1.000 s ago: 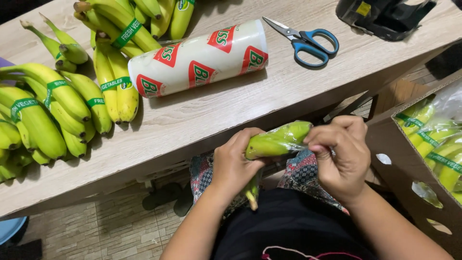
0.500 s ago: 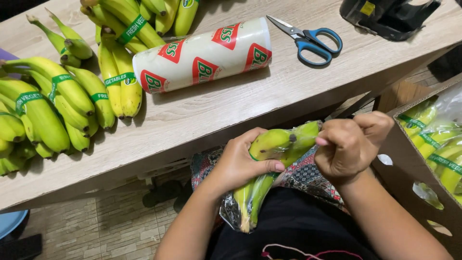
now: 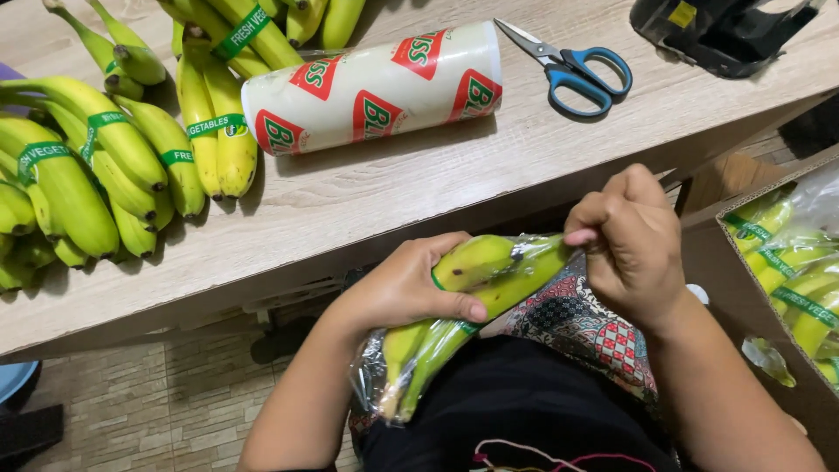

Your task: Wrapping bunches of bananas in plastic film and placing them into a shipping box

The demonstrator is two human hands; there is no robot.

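A fruit-packing workplace: banded bananas (image 3: pixel 96 166), wrap roll (image 3: pixel 371 87), scissors (image 3: pixel 572 70), filled carton (image 3: pixel 769 288).

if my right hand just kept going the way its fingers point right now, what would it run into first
The right hand has its fingertips aimed leftward at the tip of the green banana bunch wrapped in clear plastic film, which it already seems to pinch. Beyond that lies the left hand gripping the bunch, though depth is hard to judge.

Table front strip: bare wood (image 3: pixel 393 205) along the near edge, open to a hand.
Table rear: blocked by the printed roll (image 3: pixel 371 87), the scissors (image 3: pixel 572 70) and a black dispenser (image 3: pixel 725 26).
Table left: loose banana bunches (image 3: pixel 96 166) fill it.
Right side: cardboard box (image 3: pixel 752 288) of wrapped bananas walls the lap.
Lap: taken up by both hands and the bagged bananas (image 3: pixel 463 297).
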